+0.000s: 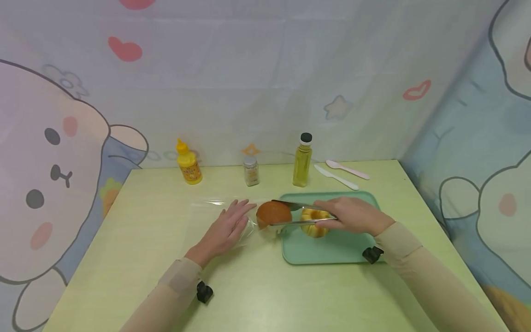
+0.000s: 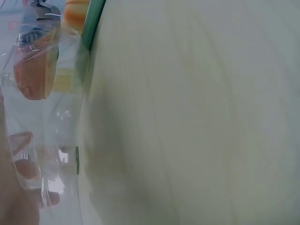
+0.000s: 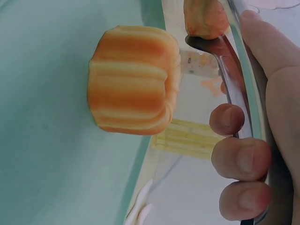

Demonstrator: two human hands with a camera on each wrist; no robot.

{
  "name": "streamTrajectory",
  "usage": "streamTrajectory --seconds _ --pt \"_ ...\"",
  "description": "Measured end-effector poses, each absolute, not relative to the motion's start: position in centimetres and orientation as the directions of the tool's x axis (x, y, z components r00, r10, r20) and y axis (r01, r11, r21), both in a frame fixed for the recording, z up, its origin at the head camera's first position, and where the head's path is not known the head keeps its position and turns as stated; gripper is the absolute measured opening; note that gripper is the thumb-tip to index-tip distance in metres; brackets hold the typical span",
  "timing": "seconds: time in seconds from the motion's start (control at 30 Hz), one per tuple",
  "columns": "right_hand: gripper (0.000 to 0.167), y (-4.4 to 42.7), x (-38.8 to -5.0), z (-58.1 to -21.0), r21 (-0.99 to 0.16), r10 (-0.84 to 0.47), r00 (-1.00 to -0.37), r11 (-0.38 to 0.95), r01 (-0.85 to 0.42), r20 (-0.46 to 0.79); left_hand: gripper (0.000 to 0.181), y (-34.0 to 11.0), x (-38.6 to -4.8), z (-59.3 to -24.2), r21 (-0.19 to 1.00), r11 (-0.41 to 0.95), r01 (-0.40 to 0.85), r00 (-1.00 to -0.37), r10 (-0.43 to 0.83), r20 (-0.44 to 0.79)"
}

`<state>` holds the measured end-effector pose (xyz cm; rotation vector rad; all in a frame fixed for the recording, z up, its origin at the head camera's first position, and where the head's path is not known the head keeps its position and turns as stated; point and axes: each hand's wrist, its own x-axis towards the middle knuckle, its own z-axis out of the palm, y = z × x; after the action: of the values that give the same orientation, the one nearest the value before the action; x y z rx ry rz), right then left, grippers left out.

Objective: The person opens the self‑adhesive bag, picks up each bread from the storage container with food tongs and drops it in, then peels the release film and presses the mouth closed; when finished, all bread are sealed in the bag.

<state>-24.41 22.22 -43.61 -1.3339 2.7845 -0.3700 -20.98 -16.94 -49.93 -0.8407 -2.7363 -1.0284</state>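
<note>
My right hand [image 1: 352,216] grips a pair of metal tongs [image 1: 304,222], with three curled fingertips visible in the right wrist view. Between the tong tips is a round brown bun [image 1: 274,214], just beyond the tray's left edge. Clear film of a plastic bag [image 2: 70,112] covers part of the bun in the left wrist view. My left hand [image 1: 225,233] is at the bag, its fingers extended toward the bun. Through the film some left fingers [image 2: 27,168] are visible. A ridged yellow bread ring [image 1: 314,230] lies on the green tray [image 1: 332,253], beneath the tongs.
Along the back of the table stand a yellow squeeze bottle [image 1: 189,167], a small capped jar [image 1: 250,171] and an oil bottle [image 1: 302,163]. A white plastic knife [image 1: 337,177] and a pink spoon [image 1: 348,170] lie behind the tray. A patterned cloth backdrop [image 1: 249,83] rises behind.
</note>
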Motion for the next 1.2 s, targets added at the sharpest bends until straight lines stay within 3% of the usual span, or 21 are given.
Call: streamTrajectory --seconds 0.23,0.6,0.87,1.2 --pt "0.048 21.6 -24.6 -43.4 -0.225 -0.793 -0.603 0.574 -0.788 0.088 0.045 -16.7 -21.1 -50.3 0.598 0.601 0.53 -0.84 0.47 0.273" --pt "0.043 19.7 -24.7 -43.6 -0.205 -0.81 -0.582 0.559 -0.804 0.072 0.044 -15.6 -21.2 -50.2 0.526 0.614 0.588 -0.806 0.502 0.315" --pt "0.059 18.1 -24.6 -43.8 -0.156 -0.801 -0.597 0.583 -0.797 0.057 0.038 -15.2 -21.3 -50.5 0.491 0.621 0.61 -0.792 0.49 0.364" --pt "0.06 17.1 -24.5 -44.3 -0.109 -0.823 -0.566 0.559 -0.822 0.05 0.034 -15.2 -21.1 -50.3 0.479 0.62 0.621 -0.784 0.489 0.383"
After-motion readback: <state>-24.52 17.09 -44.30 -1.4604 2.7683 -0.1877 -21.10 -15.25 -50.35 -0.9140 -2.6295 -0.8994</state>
